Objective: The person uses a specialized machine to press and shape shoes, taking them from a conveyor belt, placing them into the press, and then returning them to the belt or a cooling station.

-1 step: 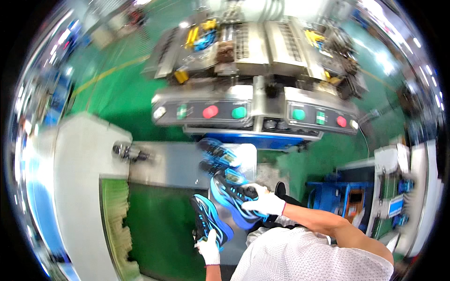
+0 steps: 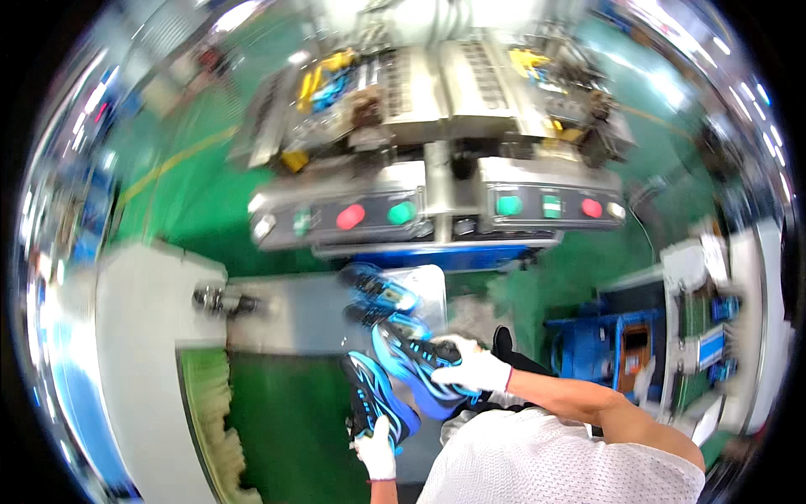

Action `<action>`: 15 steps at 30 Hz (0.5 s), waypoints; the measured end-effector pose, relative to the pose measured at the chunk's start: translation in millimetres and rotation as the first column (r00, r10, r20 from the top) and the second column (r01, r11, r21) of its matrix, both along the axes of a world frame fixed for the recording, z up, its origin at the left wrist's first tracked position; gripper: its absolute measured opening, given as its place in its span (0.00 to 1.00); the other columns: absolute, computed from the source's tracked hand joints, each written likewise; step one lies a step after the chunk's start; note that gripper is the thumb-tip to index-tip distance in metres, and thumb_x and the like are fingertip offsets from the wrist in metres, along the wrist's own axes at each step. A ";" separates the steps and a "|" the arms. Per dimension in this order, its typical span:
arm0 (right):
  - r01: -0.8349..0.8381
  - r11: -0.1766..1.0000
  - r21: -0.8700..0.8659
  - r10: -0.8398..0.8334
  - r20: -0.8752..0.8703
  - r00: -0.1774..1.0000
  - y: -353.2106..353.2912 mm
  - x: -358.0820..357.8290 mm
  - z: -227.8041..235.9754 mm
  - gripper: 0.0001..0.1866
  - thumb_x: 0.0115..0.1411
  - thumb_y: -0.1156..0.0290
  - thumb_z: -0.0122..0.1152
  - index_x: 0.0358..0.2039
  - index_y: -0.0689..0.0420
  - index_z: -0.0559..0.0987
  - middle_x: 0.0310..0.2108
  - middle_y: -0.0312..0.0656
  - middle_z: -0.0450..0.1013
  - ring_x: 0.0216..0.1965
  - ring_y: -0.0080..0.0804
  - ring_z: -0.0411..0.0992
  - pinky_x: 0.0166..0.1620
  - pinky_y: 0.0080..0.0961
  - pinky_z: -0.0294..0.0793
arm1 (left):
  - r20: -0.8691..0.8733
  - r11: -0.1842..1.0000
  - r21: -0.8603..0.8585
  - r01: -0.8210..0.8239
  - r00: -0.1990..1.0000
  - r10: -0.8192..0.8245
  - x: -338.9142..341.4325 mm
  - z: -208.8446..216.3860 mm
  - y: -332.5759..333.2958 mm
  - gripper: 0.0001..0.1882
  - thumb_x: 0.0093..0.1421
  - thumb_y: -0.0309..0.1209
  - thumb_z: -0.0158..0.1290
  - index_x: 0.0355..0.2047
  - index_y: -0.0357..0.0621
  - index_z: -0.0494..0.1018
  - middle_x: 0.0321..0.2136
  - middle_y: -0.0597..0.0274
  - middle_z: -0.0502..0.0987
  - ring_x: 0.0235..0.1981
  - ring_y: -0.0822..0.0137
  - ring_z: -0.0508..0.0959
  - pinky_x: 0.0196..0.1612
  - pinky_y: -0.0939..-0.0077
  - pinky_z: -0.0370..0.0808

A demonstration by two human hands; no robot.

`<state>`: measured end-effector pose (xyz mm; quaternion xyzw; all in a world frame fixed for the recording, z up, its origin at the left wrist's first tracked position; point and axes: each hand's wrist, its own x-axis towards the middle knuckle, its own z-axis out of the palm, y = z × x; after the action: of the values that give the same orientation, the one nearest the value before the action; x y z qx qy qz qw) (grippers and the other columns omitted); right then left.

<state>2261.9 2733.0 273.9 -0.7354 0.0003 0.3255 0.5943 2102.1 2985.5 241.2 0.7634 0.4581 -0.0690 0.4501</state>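
Observation:
White gloves cover both my hands. My left hand (image 2: 378, 449) grips a black sports shoe with blue trim (image 2: 378, 395) by its lower end. My right hand (image 2: 474, 371) is closed around the matching shoe (image 2: 411, 361), just right of the first and slightly farther away. The two shoes are held side by side, tilted, with their blue-violet soles toward each other. Beyond them, another similar pair of shoes, blurred, lies on the grey bench (image 2: 298, 315): an upper one (image 2: 382, 290) and a lower one (image 2: 369, 317) partly hidden behind the right-hand shoe.
A metal machine (image 2: 420, 92) with green and red push buttons on its control panels (image 2: 361, 214) stands ahead. At left is a white machine housing (image 2: 138, 336) with a pale fringed strip (image 2: 210, 412). A blue rack (image 2: 579, 344) stands at right on the green floor (image 2: 285, 420).
The view has turned slightly, so the machine ahead sits lower and farther left in the picture. Both hands keep their hold on the shoes, nearly unmoved.

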 end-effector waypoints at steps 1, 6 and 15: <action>0.110 0.993 -0.042 -0.109 0.025 0.994 -23.7 -14.2 1.9 0.45 0.49 0.51 0.79 0.63 0.58 0.73 0.56 0.49 0.77 0.57 0.36 0.74 0.61 0.33 0.72 | 0.098 0.993 -0.057 0.105 0.990 -0.099 22.0 13.9 -16.2 0.49 0.52 0.58 0.69 0.59 0.26 0.70 0.54 0.39 0.78 0.55 0.46 0.78 0.60 0.56 0.72; 0.594 0.801 0.079 -0.588 -0.086 0.804 -116.5 -60.8 69.0 0.45 0.52 0.50 0.79 0.64 0.60 0.71 0.54 0.46 0.78 0.56 0.33 0.74 0.61 0.31 0.72 | -0.054 0.750 -0.093 0.655 0.749 -0.660 106.4 62.0 -93.7 0.37 0.59 0.51 0.66 0.60 0.39 0.73 0.53 0.40 0.78 0.58 0.52 0.77 0.57 0.57 0.75; 0.980 -0.200 -0.016 -0.918 0.354 -0.181 -330.4 -248.4 90.8 0.44 0.49 0.57 0.78 0.63 0.63 0.69 0.50 0.49 0.77 0.51 0.35 0.76 0.58 0.32 0.73 | 0.264 -0.007 0.016 1.000 -0.011 -0.964 130.3 123.6 -418.5 0.39 0.55 0.55 0.68 0.59 0.41 0.75 0.54 0.46 0.80 0.54 0.48 0.80 0.59 0.59 0.74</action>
<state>2013.6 2402.6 364.7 -0.5788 0.5428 -0.3286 0.5122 2232.4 2567.0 364.8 0.8219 -0.2689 -0.3297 0.3788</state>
